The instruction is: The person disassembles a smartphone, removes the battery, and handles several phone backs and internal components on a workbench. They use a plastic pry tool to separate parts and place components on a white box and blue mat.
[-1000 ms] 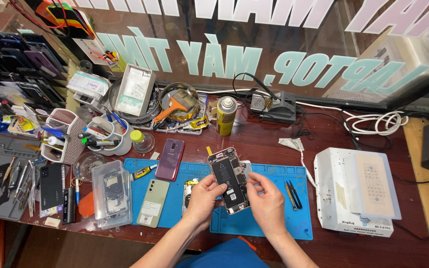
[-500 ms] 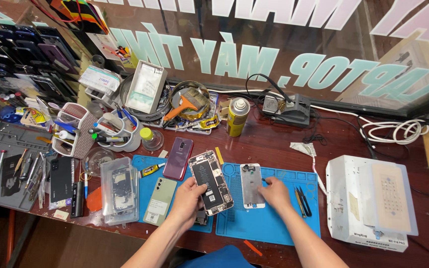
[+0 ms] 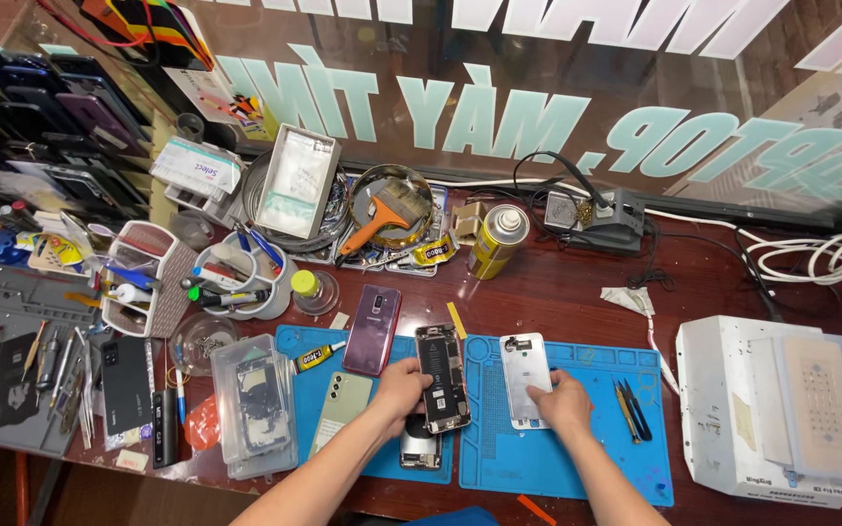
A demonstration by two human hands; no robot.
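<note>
Nearest the camera, two bare forearms are being extended over a pair of blue work mats [image 3: 577,458] lying side by side on the dark red surface [image 3: 557,292]. The left hand [image 3: 400,388] is closed around the lower edge of an opened phone [image 3: 442,378], whose exposed battery and boards are being shown face up; the phone is being held across the gap between the two mats. Just beneath it, a small dark phone part [image 3: 421,450] is lying on the left mat. The right hand [image 3: 565,401] is being pressed, fingers curled, onto the lower half of a white back cover [image 3: 524,378], which is lying flat on the right mat, just beside the opened phone. Black tweezers [image 3: 632,409] are resting to the right of that hand.

Left of the left hand, a pale green phone [image 3: 341,411], a purple phone [image 3: 373,329] and a clear plastic box [image 3: 257,401] are lying near one another. At the right, a white boxy machine [image 3: 772,409] is standing. Farther back, a yellow spray can [image 3: 497,242], a brush with an orange handle [image 3: 374,216] in a round tin, and a white cup of tools [image 3: 236,278] are being kept. Beyond them, a lettered glass pane [image 3: 538,88] is closing off the surface.
</note>
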